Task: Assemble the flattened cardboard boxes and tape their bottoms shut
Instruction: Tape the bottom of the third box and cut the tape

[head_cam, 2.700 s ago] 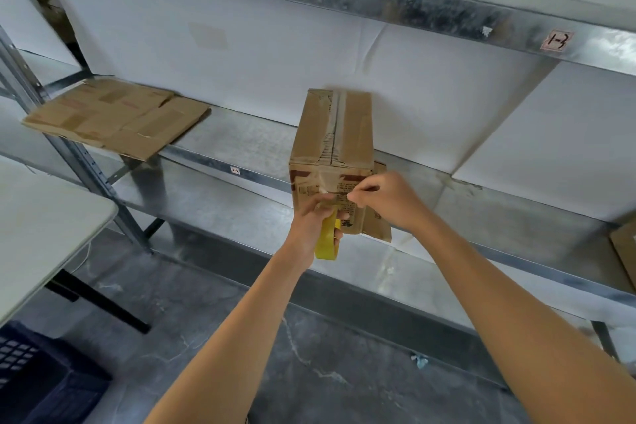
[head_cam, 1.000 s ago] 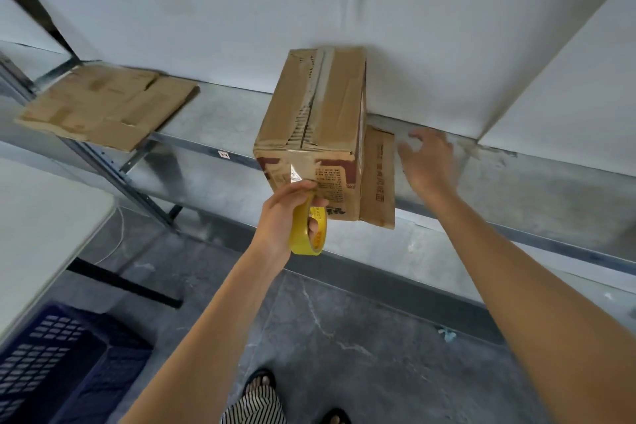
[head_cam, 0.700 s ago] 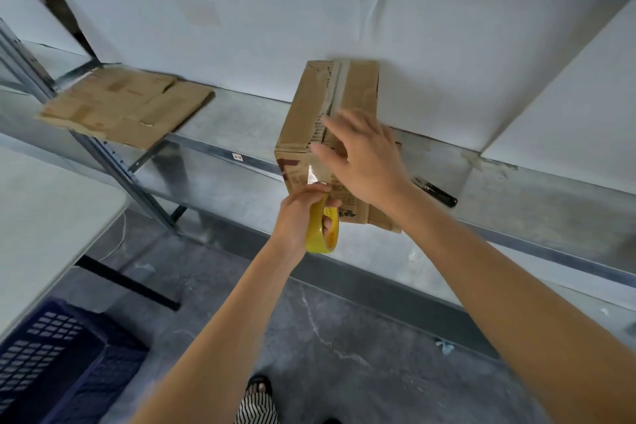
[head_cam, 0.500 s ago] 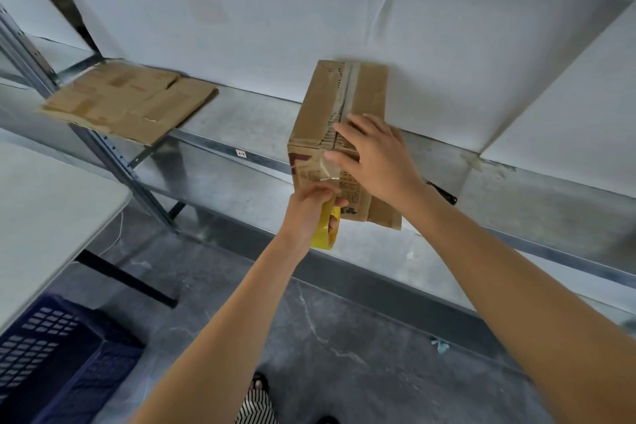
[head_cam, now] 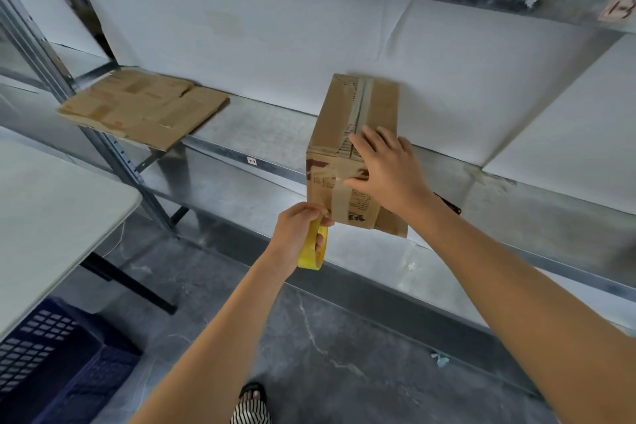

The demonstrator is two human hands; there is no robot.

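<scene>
Fingers (head_cam: 366, 144) of your right hand (head_cam: 389, 175) lay straight and spread over the box (head_cam: 354, 107). They pressed its top front edge, and the thumb lay flat on the front face. Your left hand (head_cam: 299, 227) curled round the yellow tape roll (head_cam: 311, 253), gripping it just below the box's lower front corner. A clear tape strip (head_cam: 335, 193) ran from the roll up the front face.

The box was worn brown cardboard with red and black print on its front. It stood upright on the metal shelf (head_cam: 261, 134). Tape ran along its closed top seam, and one loose flap (head_cam: 392, 225) hung at its lower right.

You had one standing box, one tape roll and one pile of flat boxes (head_cam: 144, 107); how many lay in that pile could not be told. One small black object (head_cam: 447, 205) lay on the shelf behind your right wrist.

The box stood at the shelf's front edge, with its back close to the white wall panel. Bare shelf lay between it and the flat pile, and more lay to its right. The pile overhung the front edge at the left. One white table (head_cam: 51, 203) stood near the shelf post, with one blue crate (head_cam: 51, 361) beneath it.
</scene>
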